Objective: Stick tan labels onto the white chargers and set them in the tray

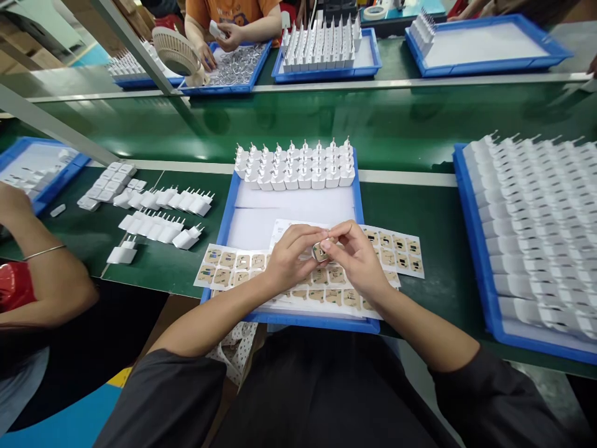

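Note:
Both hands meet over the near part of a blue tray [228, 205]. My left hand [293, 255] is closed round a small white piece with a tan sticker face [319, 251]. The fingertips of my right hand [357, 255] pinch at the same piece from the other side. Beneath the hands lie sheets of tan stickers [226, 267], spread across the tray and past its sides. At the tray's far end, white plug adapters [298, 171] stand in rows with their pins up.
Loose white plugs [156, 225] lie on the green table [410, 205] to the left. A full tray of white adapters [541, 230] is at the right. Beyond the green belt [298, 115], a person in orange [237, 15] works over metal parts [236, 65]. Another person's arm [46, 267] is at the left.

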`<state>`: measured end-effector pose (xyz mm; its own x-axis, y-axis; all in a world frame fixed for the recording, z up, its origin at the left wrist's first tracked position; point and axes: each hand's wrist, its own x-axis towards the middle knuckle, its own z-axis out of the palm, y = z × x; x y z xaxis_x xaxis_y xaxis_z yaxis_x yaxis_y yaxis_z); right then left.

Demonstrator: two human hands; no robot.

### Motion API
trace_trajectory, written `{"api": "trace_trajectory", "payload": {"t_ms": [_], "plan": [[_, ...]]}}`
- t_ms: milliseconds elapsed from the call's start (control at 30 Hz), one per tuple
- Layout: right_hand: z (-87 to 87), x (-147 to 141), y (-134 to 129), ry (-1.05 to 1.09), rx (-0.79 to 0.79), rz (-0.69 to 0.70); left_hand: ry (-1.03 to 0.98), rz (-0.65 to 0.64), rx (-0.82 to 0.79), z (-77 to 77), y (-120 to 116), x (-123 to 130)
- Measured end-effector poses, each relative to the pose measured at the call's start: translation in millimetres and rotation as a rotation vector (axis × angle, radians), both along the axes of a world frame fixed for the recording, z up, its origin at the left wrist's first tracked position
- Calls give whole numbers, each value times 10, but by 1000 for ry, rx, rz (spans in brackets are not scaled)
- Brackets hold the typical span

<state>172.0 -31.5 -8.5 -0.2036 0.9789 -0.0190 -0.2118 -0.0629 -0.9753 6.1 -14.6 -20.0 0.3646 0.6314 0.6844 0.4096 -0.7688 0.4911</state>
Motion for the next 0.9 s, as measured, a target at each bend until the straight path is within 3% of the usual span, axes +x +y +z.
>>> {"api": "trace_trajectory", "payload": {"t_ms": [200,533,767,900], "plan": [[2,5,2,112,-5,16,-14,17,74,30,31,-21],[23,-10,-39,193,-35,8,52,86,239,-44,36,-35],[4,4,-13,232,-48,53,-9,50,196,25,41,-46],[10,34,15,122,42,66,-37,20,92,53,51,-60]]}}
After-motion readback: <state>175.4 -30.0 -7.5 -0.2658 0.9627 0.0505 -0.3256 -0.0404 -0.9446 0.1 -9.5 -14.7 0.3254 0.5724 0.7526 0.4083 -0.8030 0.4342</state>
